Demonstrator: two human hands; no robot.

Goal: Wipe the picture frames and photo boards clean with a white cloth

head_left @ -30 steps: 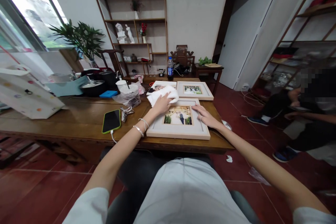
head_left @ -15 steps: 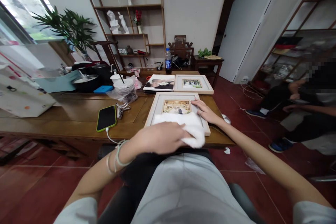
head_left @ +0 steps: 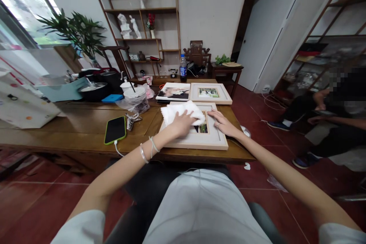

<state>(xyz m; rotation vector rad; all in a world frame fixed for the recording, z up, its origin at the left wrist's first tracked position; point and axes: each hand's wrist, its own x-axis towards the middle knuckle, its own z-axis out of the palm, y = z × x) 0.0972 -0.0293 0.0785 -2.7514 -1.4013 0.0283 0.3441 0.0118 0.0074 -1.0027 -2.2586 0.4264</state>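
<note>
White cloth point(head_left: 171, 113), cream frame point(head_left: 211, 146)

At about ten o'clock, on a low board of the wooden shelf unit point(head_left: 160, 10), small pale number blocks point(head_left: 133, 57) bear dark numerals. A 3 seems to be followed by a 1, though they are too small to be certain. Just above centre, at twelve o'clock, a bottle point(head_left: 183, 65) of dark liquid wears a blue label point(head_left: 183, 71); its white lettering is too small to read.
</note>
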